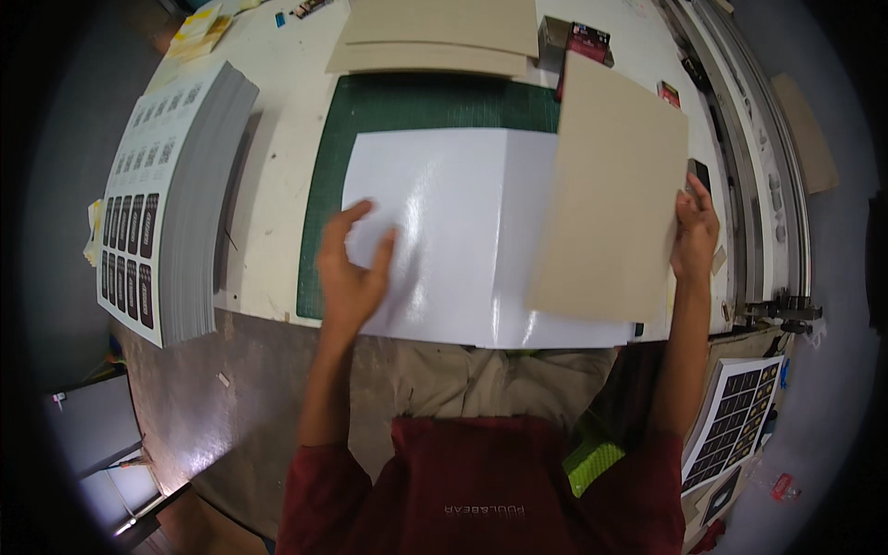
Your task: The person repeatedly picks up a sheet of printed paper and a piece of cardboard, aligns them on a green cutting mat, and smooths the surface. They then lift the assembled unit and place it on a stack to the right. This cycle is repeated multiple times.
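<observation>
A glossy white sheet (435, 231) with a crease down its length lies over a green cutting mat (416, 102) and reaches the table's near edge. My left hand (354, 268) is over the left part of the sheet, thumb and fingers apart, with nothing in it. In my right hand (695, 227) is a beige cardboard sheet (620, 194), gripped at its right edge. The cardboard is tilted above the right part of the white sheet and hides some of it. Its left edge is slightly blurred.
A tall stack of printed sheets (185, 203) stands at the table's left. More cardboard (435, 42) lies beyond the mat, with a small dark red box (588, 42) beside it. A metal rail (754, 157) borders the right side. Other printed sheets (735, 421) lie at lower right.
</observation>
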### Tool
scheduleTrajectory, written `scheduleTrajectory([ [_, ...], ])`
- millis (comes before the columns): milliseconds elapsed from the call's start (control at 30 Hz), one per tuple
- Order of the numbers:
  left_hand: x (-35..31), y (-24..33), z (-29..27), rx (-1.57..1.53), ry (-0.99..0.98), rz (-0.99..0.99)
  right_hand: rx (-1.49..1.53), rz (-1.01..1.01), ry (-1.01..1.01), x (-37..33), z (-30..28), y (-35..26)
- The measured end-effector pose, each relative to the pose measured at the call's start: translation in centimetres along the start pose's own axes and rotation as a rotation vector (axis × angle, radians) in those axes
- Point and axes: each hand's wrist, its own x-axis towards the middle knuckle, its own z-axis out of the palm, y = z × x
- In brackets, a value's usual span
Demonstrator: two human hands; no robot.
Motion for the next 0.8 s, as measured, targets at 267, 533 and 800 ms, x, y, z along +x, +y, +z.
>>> scheduleTrajectory([
  [267, -3.7, 4.6, 6.2, 0.034, -0.441, 0.316, -0.183, 0.092, -0.032, -2.5, 2.2, 4.7],
  [533, -4.7, 3.6, 6.9, 0.134, -0.427, 0.400, -0.263, 0.089, -0.019, -3.4, 2.3, 5.2],
  [800, -4.8, 3.5, 7.0, 0.155, -0.438, 0.396, -0.255, 0.097, -0.009, -3.4, 2.4, 5.2],
])
